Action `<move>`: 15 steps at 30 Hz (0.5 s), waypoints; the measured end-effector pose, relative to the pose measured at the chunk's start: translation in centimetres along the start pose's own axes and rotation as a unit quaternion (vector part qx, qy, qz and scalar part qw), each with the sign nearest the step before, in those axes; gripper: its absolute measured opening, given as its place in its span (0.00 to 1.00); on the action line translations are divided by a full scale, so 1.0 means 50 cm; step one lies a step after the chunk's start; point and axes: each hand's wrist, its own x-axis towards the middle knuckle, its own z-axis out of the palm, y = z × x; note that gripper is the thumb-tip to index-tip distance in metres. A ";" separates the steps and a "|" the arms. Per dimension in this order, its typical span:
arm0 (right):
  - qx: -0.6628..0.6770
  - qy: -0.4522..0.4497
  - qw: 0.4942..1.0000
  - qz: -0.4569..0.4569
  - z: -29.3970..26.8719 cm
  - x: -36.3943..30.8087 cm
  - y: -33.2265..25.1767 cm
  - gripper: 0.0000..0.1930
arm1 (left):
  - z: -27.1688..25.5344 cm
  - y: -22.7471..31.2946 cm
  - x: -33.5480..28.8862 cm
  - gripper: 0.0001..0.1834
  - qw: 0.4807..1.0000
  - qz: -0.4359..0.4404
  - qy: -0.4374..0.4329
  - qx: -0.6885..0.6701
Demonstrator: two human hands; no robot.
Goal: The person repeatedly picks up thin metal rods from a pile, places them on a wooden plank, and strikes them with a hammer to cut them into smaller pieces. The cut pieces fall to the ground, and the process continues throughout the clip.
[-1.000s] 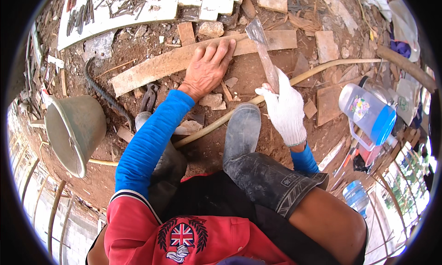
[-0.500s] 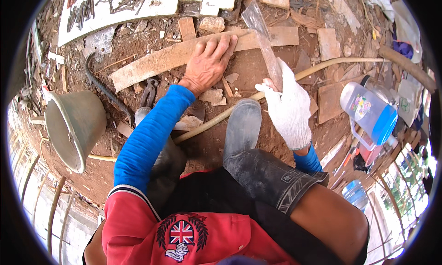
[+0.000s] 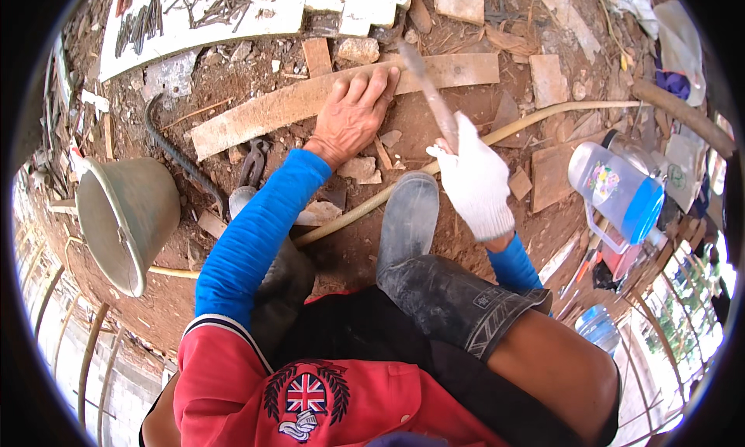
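A long wooden board [image 3: 264,117] lies across the dirt in front of me. My left hand [image 3: 351,115], bare, presses down on its middle, fingers bent and close together toward the far edge. In a white knitted glove, my right hand [image 3: 473,175] is closed round the lower end of a machete [image 3: 431,90]. Its blade slants up and to the left, seen nearly edge-on and slightly blurred. The tip reaches over the board just right of my left fingertips. Whether the blade touches the wood, I cannot tell.
Near my boots [image 3: 409,214] runs a yellow hose [image 3: 365,206]. At left stand a grey bucket [image 3: 151,214], pincers [image 3: 253,161] and a dark curved bar [image 3: 174,144]. A plastic jug [image 3: 613,185] lies at right. Nails cover a white panel [image 3: 272,20] at the far side.
The machete has turned from showing its broad side to nearly edge-on, its tip shifting left and down toward the board. My right hand moved slightly left; my left hand stays on the board.
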 end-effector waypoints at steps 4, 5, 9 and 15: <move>0.068 -0.018 0.997 -0.005 -0.017 0.016 0.004 0.30 | -0.004 0.001 -0.002 0.38 0.999 -0.004 0.009 -0.030; 0.090 -0.003 0.996 -0.005 -0.019 0.012 0.003 0.29 | 0.000 -0.002 0.004 0.38 0.999 -0.004 0.020 -0.035; 0.153 0.036 0.988 0.000 -0.026 0.006 0.006 0.27 | 0.001 -0.012 -0.004 0.40 0.998 -0.002 0.021 -0.051; 0.170 -0.010 0.985 0.041 -0.040 -0.008 -0.004 0.27 | 0.009 -0.014 -0.004 0.40 0.998 0.009 0.032 -0.061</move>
